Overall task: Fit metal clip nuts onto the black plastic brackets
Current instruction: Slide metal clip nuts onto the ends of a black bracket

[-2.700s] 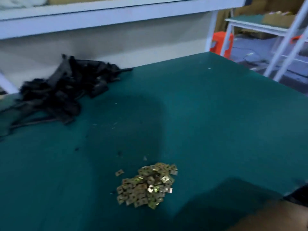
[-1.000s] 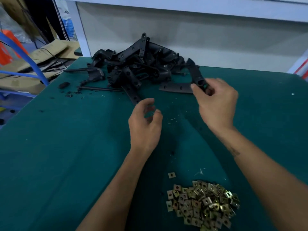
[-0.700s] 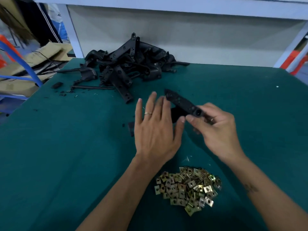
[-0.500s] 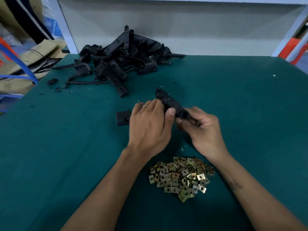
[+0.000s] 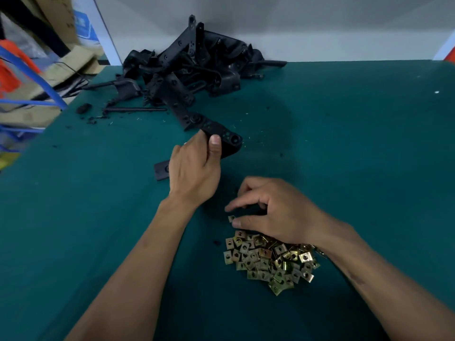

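- My left hand (image 5: 194,172) has its grip closed round a black plastic bracket (image 5: 225,140), thumb pressed on its upper face and the fingers curled over its far edge; the end with the round hole sticks out to the right.
- That bracket is held just above the green worktop (image 5: 344,148), and another part of it shows to the left of my wrist.
- My right hand (image 5: 273,212) is over the far edge of the heap of clip nuts (image 5: 268,259), fingers bent, with the thumb and forefinger tips close about a single clip nut (image 5: 231,218). I cannot tell whether that grip has actually closed on it.
- The heap lies on the worktop near me, partly under my right palm.
- The pile of black brackets (image 5: 189,65) sits at the far edge of the worktop, against the wall, well apart from the nuts.
- Cardboard (image 5: 61,75) lies off the worktop's left side.
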Demonstrator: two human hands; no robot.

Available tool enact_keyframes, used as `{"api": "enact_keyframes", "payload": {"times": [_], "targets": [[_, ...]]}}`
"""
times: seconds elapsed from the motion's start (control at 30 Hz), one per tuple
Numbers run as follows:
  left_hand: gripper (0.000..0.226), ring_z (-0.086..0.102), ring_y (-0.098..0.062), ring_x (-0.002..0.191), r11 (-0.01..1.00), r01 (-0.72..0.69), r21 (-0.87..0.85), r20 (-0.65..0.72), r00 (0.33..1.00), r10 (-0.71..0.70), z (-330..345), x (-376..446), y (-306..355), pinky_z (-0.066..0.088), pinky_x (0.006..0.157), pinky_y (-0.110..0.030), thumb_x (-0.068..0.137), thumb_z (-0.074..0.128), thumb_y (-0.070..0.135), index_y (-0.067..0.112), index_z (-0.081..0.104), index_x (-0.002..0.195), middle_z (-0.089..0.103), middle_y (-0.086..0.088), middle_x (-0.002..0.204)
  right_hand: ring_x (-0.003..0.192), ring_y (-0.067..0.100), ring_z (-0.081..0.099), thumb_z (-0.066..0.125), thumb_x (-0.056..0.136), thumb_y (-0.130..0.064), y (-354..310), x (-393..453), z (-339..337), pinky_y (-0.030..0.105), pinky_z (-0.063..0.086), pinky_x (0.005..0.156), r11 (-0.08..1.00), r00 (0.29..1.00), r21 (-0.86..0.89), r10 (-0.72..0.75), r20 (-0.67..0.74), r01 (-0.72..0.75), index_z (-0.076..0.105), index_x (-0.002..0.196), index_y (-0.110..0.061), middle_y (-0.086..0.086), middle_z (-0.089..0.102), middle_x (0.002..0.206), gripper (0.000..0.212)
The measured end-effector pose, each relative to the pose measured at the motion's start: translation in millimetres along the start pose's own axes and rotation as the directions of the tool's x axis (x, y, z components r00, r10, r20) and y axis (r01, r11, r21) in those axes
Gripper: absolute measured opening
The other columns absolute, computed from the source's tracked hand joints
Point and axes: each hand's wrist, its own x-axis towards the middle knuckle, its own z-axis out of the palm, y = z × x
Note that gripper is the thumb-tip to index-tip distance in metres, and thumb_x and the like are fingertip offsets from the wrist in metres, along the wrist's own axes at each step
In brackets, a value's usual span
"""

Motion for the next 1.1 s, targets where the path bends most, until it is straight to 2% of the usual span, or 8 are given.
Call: {"api": "enact_keyframes", "payload": {"times": [0.1,0.2,0.3,0.4,0.5,0.67,0.9,1.1], "targets": [[0.038,0.044,-0.024,0.058,0.999,-0.042,0.017,0.018,0.999,0.041,0.4,-0.8,2.4,0.023,0.064,-0.035,0.104,0.022,0.051,0.03,0.027,0.073,0.04,0.01,0.062,0.08,-0.011,0.053,0.076,0.088,-0.042,-2.0,8.6,-4.6,0.018,0.032,0.065,0.997,0.998,-0.068,-0.021,0.055,0.025,0.075,0.101,-0.036,-0.018,0.059,0.094,0.014],[0.043,0.039,-0.022,0.056,0.994,-0.084,0.064,0.034,0.996,0.082,0.5,-1.4,5.1,0.023,0.065,-0.035,0.103,0.017,0.055,0.026,0.027,0.072,0.035,0.013,0.062,0.079,-0.005,0.055,0.075,0.09,-0.031,1.9,11.2,-5.2,0.016,0.036,0.064,0.996,0.996,-0.074,-0.041,0.074,0.046,0.068,0.091,-0.034,-0.02,0.059,0.091,0.007],[0.047,0.033,-0.019,0.054,0.99,-0.112,0.08,0.033,0.993,0.11,1.8,-2.5,5.6,0.024,0.066,-0.034,0.103,0.014,0.054,0.02,0.029,0.074,0.031,0.014,0.061,0.074,0.003,0.06,0.077,0.088,-0.024,12.3,4.5,-12.6,0.017,0.048,0.068,0.988,0.999,0.15,0.035,0.017,-0.037,0.068,0.087,-0.033,-0.015,0.067,0.088,0.013],[0.04,0.029,-0.014,0.052,0.991,-0.12,0.059,0.052,0.992,0.117,2.1,-2.8,6.3,0.024,0.066,-0.035,0.102,0.015,0.051,0.022,0.028,0.079,0.03,0.014,0.061,0.069,0.016,0.065,0.077,0.078,-0.016,25.6,-0.8,-27.6,0.021,0.053,0.064,0.788,0.986,0.616,0.114,-0.124,-0.014,0.072,0.091,-0.018,0.003,0.071,0.081,0.014],[0.041,0.034,-0.018,0.053,0.988,-0.152,0.042,0.092,0.985,0.147,3.9,-3.6,9.5,0.029,0.066,-0.037,0.103,0.013,0.051,0.021,0.031,0.082,0.033,0.012,0.061,0.069,0.021,0.061,0.067,0.078,0.002,34.2,-0.2,-33.4,0.026,0.051,0.063,0.52,0.941,0.846,0.215,-0.263,0.117,0.07,0.105,-0.003,0.011,0.066,0.082,0.028],[0.046,0.041,-0.018,0.062,0.958,-0.278,0.073,0.189,0.947,0.26,12.9,-10.6,23.8,0.036,0.071,-0.041,0.105,0.014,0.049,0.017,0.042,0.086,0.044,0.007,0.071,0.079,0.02,0.069,0.074,0.073,-0.003,28.1,6.3,-28.4,0.029,0.059,0.076,0.404,0.836,0.899,0.424,-0.347,0.168,0.076,0.091,-0.006,0.01,0.073,0.085,0.018],[0.041,0.041,-0.019,0.066,0.947,-0.3,0.116,0.197,0.941,0.274,16.4,-11.4,24.7,0.038,0.074,-0.045,0.106,0.022,0.047,0.018,0.041,0.085,0.045,0.006,0.076,0.085,0.024,0.074,0.078,0.069,-0.009,17.7,7.7,-19.2,0.029,0.06,0.077,0.359,0.76,0.911,0.53,-0.378,0.202,0.075,0.09,-0.007,0.014,0.076,0.088,0.021],[0.052,0.051,-0.021,0.078,0.93,-0.307,0.201,0.261,0.932,0.251,16.0,-11.1,25.9,0.036,0.078,-0.042,0.105,0.02,0.053,0.015,0.056,0.102,0.052,0.006,0.084,0.089,0.025,0.075,0.079,0.068,-0.011,14.1,11.9,-12.7,0.03,0.059,0.083,0.315,0.721,0.914,0.569,-0.397,0.255,0.074,0.089,-0.005,0.014,0.077,0.09,0.022]]}}
